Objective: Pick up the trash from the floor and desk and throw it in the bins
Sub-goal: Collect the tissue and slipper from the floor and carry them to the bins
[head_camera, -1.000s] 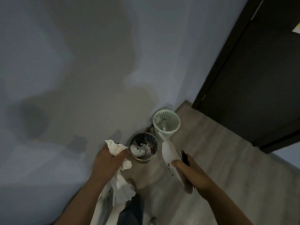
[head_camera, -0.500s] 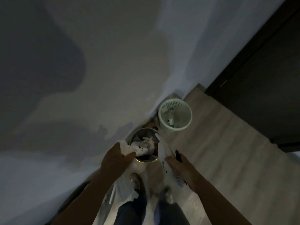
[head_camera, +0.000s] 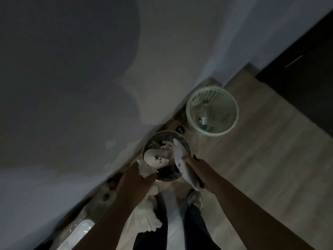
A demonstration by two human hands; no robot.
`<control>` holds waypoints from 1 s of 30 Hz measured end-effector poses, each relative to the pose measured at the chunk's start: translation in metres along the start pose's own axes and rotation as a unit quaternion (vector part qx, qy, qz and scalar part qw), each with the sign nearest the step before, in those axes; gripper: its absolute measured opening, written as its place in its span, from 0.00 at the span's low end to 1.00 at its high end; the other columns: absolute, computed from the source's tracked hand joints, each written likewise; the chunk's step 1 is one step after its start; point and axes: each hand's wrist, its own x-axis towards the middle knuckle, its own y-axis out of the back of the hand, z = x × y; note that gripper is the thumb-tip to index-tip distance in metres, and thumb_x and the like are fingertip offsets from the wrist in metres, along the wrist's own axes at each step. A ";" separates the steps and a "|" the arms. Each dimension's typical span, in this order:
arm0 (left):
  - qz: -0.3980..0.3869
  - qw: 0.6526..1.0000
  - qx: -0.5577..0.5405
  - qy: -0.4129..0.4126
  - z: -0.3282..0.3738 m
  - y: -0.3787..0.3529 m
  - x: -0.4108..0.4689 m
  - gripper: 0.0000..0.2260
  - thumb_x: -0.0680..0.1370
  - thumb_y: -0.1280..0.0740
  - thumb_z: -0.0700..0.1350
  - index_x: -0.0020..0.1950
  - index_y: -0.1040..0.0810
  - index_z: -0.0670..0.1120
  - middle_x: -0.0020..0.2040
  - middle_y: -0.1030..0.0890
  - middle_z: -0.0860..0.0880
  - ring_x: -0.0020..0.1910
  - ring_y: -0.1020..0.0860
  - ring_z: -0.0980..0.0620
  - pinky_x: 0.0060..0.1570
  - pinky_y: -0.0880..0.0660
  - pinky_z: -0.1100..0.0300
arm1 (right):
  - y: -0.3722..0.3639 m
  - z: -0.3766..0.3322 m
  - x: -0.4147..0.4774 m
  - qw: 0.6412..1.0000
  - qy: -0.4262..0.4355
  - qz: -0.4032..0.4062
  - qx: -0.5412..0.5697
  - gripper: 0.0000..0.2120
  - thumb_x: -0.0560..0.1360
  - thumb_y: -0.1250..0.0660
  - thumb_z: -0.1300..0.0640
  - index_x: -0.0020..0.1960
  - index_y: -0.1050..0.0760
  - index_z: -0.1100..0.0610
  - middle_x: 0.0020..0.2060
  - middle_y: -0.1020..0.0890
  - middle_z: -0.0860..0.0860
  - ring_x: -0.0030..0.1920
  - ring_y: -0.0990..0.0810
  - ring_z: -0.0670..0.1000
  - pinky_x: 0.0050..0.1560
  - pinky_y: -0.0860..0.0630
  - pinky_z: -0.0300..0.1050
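Now your left hand (head_camera: 134, 179) clutches crumpled tissue (head_camera: 146, 169) at the dark bin (head_camera: 163, 132), your right hand (head_camera: 201, 170) pinching white paper (head_camera: 180, 156) over it

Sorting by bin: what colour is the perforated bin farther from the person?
Pale green bin, head view.

Single head-worn wide-angle view, pitched steeply down.
It looks over the person's own forearms to where the wall (head_camera: 90, 87) meets the wooden floor (head_camera: 252, 159), the frame rolled so that junction runs diagonally. The left hand (head_camera: 133, 181) gripping crumpled tissue (head_camera: 146, 169) and the right hand (head_camera: 203, 170) gripping a white paper (head_camera: 178, 154) sit close, low centre; the metal bin (head_camera: 149, 141) lies just beyond, the green basket (head_camera: 207, 95) farther up-right.
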 end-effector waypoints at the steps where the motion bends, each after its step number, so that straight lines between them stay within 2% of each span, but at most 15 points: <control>1: 0.003 1.000 0.001 0.001 -0.005 -0.006 0.010 0.09 0.71 0.28 0.49 0.41 0.29 0.54 0.35 0.21 0.54 0.35 0.22 0.58 0.31 0.30 0.62 | -0.001 -0.001 0.016 1.000 -0.004 -0.002 0.004 0.44 0.60 0.32 0.33 0.69 0.30 0.58 0.61 0.23 0.58 0.59 0.23 0.60 0.64 0.28 0.61; 4: 0.009 1.000 0.013 0.003 -0.017 -0.021 0.036 0.10 0.71 0.28 0.49 0.39 0.30 0.54 0.34 0.23 0.55 0.34 0.24 0.59 0.30 0.31 0.63 | -0.008 -0.001 0.059 1.000 -0.001 -0.008 0.028 0.38 0.71 0.36 0.34 0.74 0.37 0.54 0.69 0.29 0.58 0.66 0.28 0.60 0.67 0.32 0.61; 6: 0.009 0.999 0.029 0.010 -0.022 -0.027 0.052 0.09 0.72 0.29 0.51 0.43 0.28 0.53 0.38 0.24 0.56 0.38 0.24 0.55 0.36 0.31 0.61 | -0.015 0.001 0.081 0.999 0.017 0.012 0.038 0.37 0.73 0.39 0.34 0.75 0.39 0.52 0.71 0.31 0.57 0.69 0.31 0.60 0.68 0.34 0.62; 8: -0.001 0.999 0.044 0.009 -0.026 -0.032 0.066 0.11 0.72 0.29 0.51 0.49 0.28 0.50 0.40 0.24 0.55 0.41 0.24 0.53 0.41 0.31 0.60 | -0.020 0.001 0.096 0.999 0.023 0.032 0.032 0.35 0.74 0.39 0.34 0.74 0.38 0.54 0.69 0.30 0.57 0.68 0.30 0.60 0.65 0.31 0.59; 10: 0.001 0.999 0.044 0.002 -0.026 -0.036 0.077 0.12 0.71 0.29 0.50 0.49 0.28 0.49 0.39 0.25 0.56 0.41 0.25 0.55 0.40 0.32 0.60 | -0.023 0.004 0.104 0.999 0.026 0.040 0.019 0.33 0.76 0.40 0.36 0.73 0.37 0.55 0.67 0.29 0.57 0.66 0.28 0.59 0.60 0.28 0.56; 12: -0.006 0.999 0.040 -0.003 -0.025 -0.040 0.083 0.11 0.72 0.29 0.48 0.50 0.26 0.48 0.41 0.23 0.54 0.43 0.23 0.53 0.40 0.31 0.61 | -0.020 0.008 0.107 0.998 0.035 0.054 -0.014 0.30 0.77 0.39 0.40 0.71 0.35 0.58 0.65 0.27 0.57 0.64 0.27 0.58 0.58 0.27 0.52; 15: -0.024 0.999 0.049 -0.004 -0.021 -0.045 0.089 0.14 0.72 0.29 0.48 0.55 0.24 0.45 0.46 0.20 0.49 0.46 0.22 0.50 0.45 0.28 0.58 | -0.012 0.017 0.105 0.992 0.041 0.086 -0.087 0.25 0.77 0.35 0.47 0.69 0.33 0.59 0.62 0.25 0.57 0.62 0.25 0.57 0.58 0.26 0.48; 17: -0.024 0.998 0.054 0.001 -0.016 -0.048 0.092 0.15 0.71 0.29 0.48 0.55 0.25 0.46 0.46 0.21 0.49 0.46 0.22 0.48 0.46 0.27 0.57 | -0.003 0.022 0.103 0.985 0.041 0.099 -0.132 0.21 0.77 0.35 0.50 0.67 0.30 0.59 0.61 0.23 0.56 0.60 0.24 0.56 0.52 0.29 0.41; 20: -0.019 0.998 0.066 -0.002 -0.008 -0.054 0.099 0.14 0.71 0.28 0.48 0.50 0.30 0.49 0.39 0.25 0.55 0.41 0.25 0.51 0.40 0.31 0.59 | 0.008 0.026 0.102 0.975 0.039 0.113 -0.188 0.17 0.76 0.35 0.52 0.61 0.26 0.59 0.58 0.21 0.56 0.58 0.23 0.55 0.49 0.31 0.40; 23: -0.019 0.997 0.068 -0.012 -0.003 -0.062 0.110 0.14 0.70 0.26 0.46 0.47 0.31 0.48 0.37 0.27 0.54 0.36 0.28 0.54 0.32 0.34 0.62 | 0.017 0.029 0.100 0.965 0.039 0.117 -0.232 0.19 0.75 0.36 0.51 0.63 0.25 0.58 0.61 0.22 0.55 0.62 0.25 0.54 0.54 0.32 0.40; 25: -0.018 0.997 0.066 -0.023 -0.001 -0.070 0.119 0.15 0.70 0.25 0.44 0.51 0.27 0.44 0.40 0.26 0.52 0.40 0.28 0.53 0.33 0.37 0.63 | 0.021 0.033 0.100 0.964 0.040 0.108 -0.239 0.19 0.76 0.37 0.52 0.64 0.25 0.58 0.63 0.23 0.55 0.63 0.26 0.53 0.54 0.33 0.39; 28: -0.008 0.997 0.071 -0.019 0.000 -0.079 0.134 0.22 0.70 0.26 0.43 0.60 0.29 0.38 0.51 0.23 0.43 0.47 0.27 0.48 0.41 0.37 0.65 | 0.024 0.040 0.101 0.969 0.040 0.109 -0.219 0.18 0.77 0.36 0.53 0.64 0.26 0.59 0.61 0.22 0.56 0.61 0.24 0.54 0.50 0.34 0.37; 30: -0.011 0.997 0.072 -0.009 -0.002 -0.085 0.142 0.26 0.70 0.25 0.45 0.64 0.31 0.38 0.58 0.24 0.39 0.55 0.24 0.42 0.45 0.33 0.60 | 0.024 0.044 0.103 0.973 0.033 0.113 -0.198 0.17 0.77 0.36 0.53 0.64 0.27 0.58 0.59 0.22 0.56 0.60 0.23 0.55 0.49 0.34 0.37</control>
